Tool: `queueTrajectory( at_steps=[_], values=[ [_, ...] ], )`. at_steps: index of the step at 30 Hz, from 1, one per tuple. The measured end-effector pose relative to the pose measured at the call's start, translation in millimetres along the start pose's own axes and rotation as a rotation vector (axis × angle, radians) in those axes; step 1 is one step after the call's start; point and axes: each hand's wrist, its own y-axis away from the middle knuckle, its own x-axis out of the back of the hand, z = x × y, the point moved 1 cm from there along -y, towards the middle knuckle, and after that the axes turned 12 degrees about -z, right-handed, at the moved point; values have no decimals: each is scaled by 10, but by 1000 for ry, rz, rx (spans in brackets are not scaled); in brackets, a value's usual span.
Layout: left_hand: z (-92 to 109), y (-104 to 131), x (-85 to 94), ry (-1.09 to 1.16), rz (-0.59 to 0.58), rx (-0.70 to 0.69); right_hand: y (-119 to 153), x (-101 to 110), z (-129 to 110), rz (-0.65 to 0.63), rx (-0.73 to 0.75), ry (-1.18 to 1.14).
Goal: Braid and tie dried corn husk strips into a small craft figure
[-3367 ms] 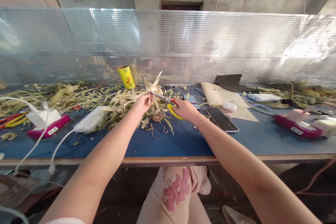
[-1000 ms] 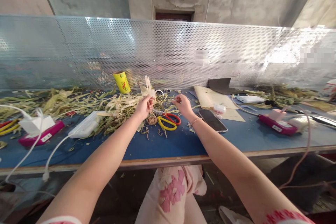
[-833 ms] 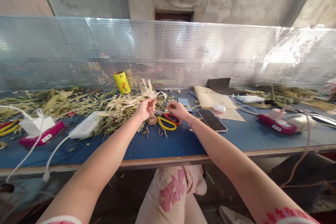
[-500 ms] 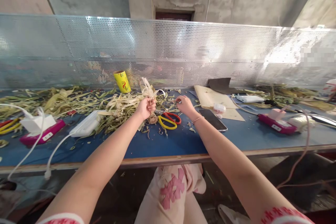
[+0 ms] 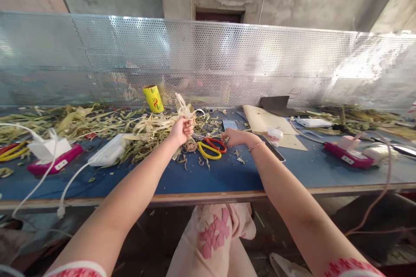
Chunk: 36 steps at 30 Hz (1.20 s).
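My left hand (image 5: pixel 182 131) is closed around the base of a pale dried husk flower (image 5: pixel 184 108), its strips fanning upward. It hovers in front of a heap of dried husks and stems. My right hand (image 5: pixel 238 137) has its fingers bent together beside the red handle of the scissors (image 5: pixel 209 150); whether they touch the handle or pinch something thin, I cannot make out. These scissors have one red and one yellow loop and lie on the blue tabletop, by a small coil of twine (image 5: pixel 191 145). Behind my right hand lies a pale-screened phone (image 5: pixel 229 124).
A dark phone (image 5: pixel 274 150) lies under my right wrist, near a white earbud case (image 5: pixel 274 133) and tan sheets (image 5: pixel 260 117). A yellow tube (image 5: pixel 153 98) stands before the perforated metal screen (image 5: pixel 208 60). Magenta power strips (image 5: pixel 55 160) with cables lie on both sides.
My right hand has moved right and toward me, down beside the scissors, uncovering the pale-screened phone. My left hand keeps its hold on the husk flower. The view has shifted slightly.
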Motion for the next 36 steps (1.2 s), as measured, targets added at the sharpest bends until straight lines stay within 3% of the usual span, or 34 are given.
queueTrajectory(
  at_steps=[2,4,6,8,9,12,15,17,23,31,36],
  values=[
    [-3,-3,1,-1,-5,0,-20,-13,-13,-19,-10,18],
    [-3,-3,2,-8,-10,-7,-51,-2,-40,69,-45,37],
    [-3,-4,5,-21,-17,-11,-76,30,-90,294,-48,51],
    [-3,-5,10,-31,-24,-17,-88,50,-161,546,62,26],
    [-4,-6,12,-36,-27,-18,-93,43,-199,598,143,1],
    [-10,-7,12,-55,-24,-11,-114,-40,-297,453,371,-29],
    [-15,2,-6,-89,-26,7,-126,-125,-340,275,338,-55],
    [-20,14,-24,-110,-39,6,-130,-146,-361,242,293,-55],
    [-76,36,-54,-162,-64,56,-165,-135,-468,369,372,-59],
    [-151,67,-94,-243,-97,75,-99,-126,-577,529,387,-433],
    [-181,82,-119,-231,-146,83,-38,-102,-663,608,437,-408]
  ],
)
